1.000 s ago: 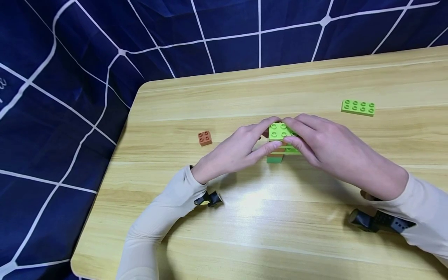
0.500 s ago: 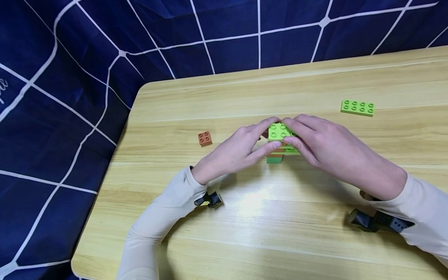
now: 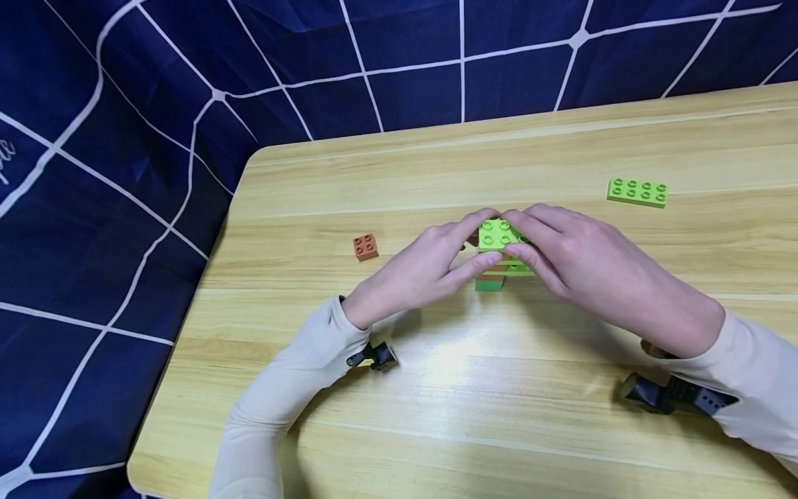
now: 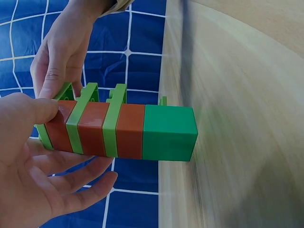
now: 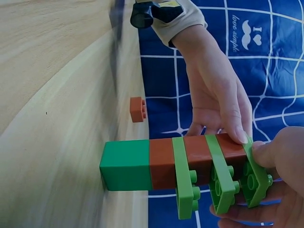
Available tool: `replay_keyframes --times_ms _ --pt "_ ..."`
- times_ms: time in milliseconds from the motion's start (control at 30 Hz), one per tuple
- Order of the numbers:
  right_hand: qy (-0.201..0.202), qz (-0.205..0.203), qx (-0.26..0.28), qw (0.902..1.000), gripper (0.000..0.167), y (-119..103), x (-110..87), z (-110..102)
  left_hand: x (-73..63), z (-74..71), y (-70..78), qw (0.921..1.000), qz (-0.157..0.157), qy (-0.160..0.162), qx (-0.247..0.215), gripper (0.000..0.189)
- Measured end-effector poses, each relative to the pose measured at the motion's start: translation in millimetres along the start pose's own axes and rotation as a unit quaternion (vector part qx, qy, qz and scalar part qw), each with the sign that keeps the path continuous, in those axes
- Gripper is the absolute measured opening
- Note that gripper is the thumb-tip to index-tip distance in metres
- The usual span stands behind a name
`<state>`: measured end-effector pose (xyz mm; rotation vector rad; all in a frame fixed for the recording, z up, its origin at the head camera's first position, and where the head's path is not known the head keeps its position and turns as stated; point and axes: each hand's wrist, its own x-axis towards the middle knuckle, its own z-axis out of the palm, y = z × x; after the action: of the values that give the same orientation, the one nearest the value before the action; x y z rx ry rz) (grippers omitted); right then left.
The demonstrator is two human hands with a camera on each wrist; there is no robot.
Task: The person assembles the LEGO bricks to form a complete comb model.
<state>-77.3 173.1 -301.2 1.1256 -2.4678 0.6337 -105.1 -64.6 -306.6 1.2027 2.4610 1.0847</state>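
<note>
A tower of toy building bricks stands upright on the table, seen sideways in both wrist views. Its base is a dark green block (image 4: 170,133); above it, brown bricks (image 4: 129,131) alternate with thin lime green plates (image 5: 180,166) that jut out to the right. A lime studded plate (image 3: 495,234) caps it. My left hand (image 3: 418,270) pinches the tower's upper left end, thumb on the top brown brick and plate edge. From the other side my right hand (image 3: 592,270) pinches the overhanging part of the top plate, covering much of it in the head view.
A loose brown four-stud brick (image 3: 365,247) lies left of the tower. Farther back on the right is a lime plate (image 3: 637,193). The wooden table (image 3: 299,180) meets a dark blue grid-patterned cloth (image 3: 411,90) behind and at left.
</note>
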Motion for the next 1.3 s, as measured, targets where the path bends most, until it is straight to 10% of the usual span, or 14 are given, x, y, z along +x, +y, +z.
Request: replay_keyframes --times_ms 667,1033,1300 --pt "-0.012 0.007 0.011 0.9998 0.077 1 0.6 -2 -0.8 0.7 -0.6 0.9999 -0.009 0.0 -0.007 0.044" --pt "-0.082 0.112 0.04 0.9895 0.041 15 -5.8 -26 -0.2 1.9 1.8 0.9995 -0.015 -0.01 -0.025 0.043" --pt "-0.049 0.14 0.012 0.9888 0.028 41 -20.4 -38 0.9 2.1 2.8 0.9996 -0.021 -0.012 -0.013 0.045"
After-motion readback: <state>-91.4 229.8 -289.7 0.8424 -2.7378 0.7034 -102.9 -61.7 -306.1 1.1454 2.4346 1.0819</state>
